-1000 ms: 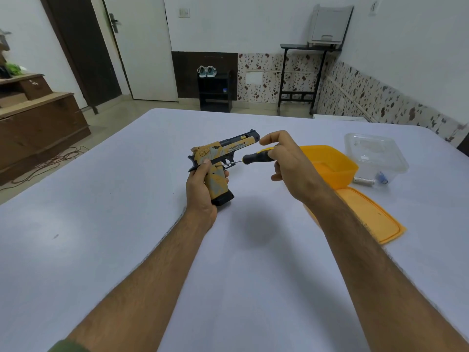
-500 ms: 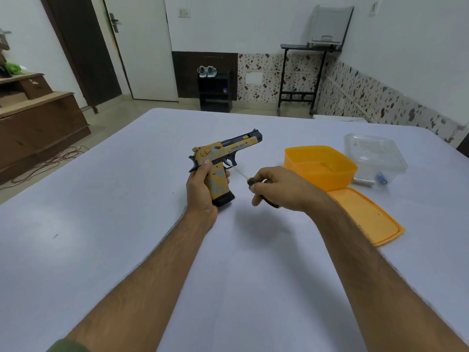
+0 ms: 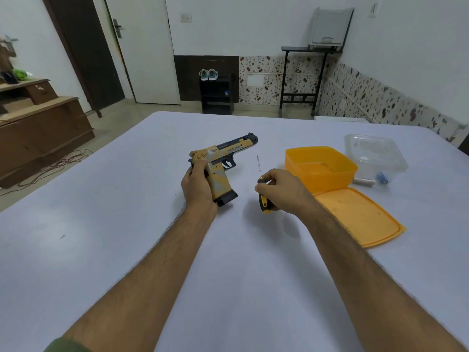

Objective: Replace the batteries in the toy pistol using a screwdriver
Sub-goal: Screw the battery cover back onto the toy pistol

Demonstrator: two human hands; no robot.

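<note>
Surface: white table (image 3: 106, 250), wide and plain, filling the lower part of the view.
Room: white walls with a speckled lower band; white door (image 3: 144, 52) beside a dark door frame; wooden cabinet (image 3: 38, 128) at far left; small black shelf (image 3: 217, 97) carrying a pair of shoes (image 3: 208, 74); black folding stand (image 3: 300, 80) against the far wall.
Toy pistol (image 3: 223, 158): yellow and grey with a dark slide and black base (lettering on the slide too small to read); held above the table, left of centre, barrel pointing away and to the right.
Left hand (image 3: 199, 185): wrapped round the pistol's grip from behind.
Screwdriver (image 3: 261, 189): black and yellow handle, thin metal shaft pointing up and away, tip clear of the pistol.
Right hand (image 3: 284, 193): fingers curled round the screwdriver's handle, just right of the pistol, not touching it.
Orange box (image 3: 321, 170): open, right of the right hand.
Orange lid (image 3: 357, 215): flat on the table, against the near side of the box.
Clear container (image 3: 375, 156): beyond the orange box; a small cylinder (image 3: 364, 181) (possibly a battery) and a blue item (image 3: 380, 177) lie at its near side.
Obstruction: the left hand hides the rear of the grip.
</note>
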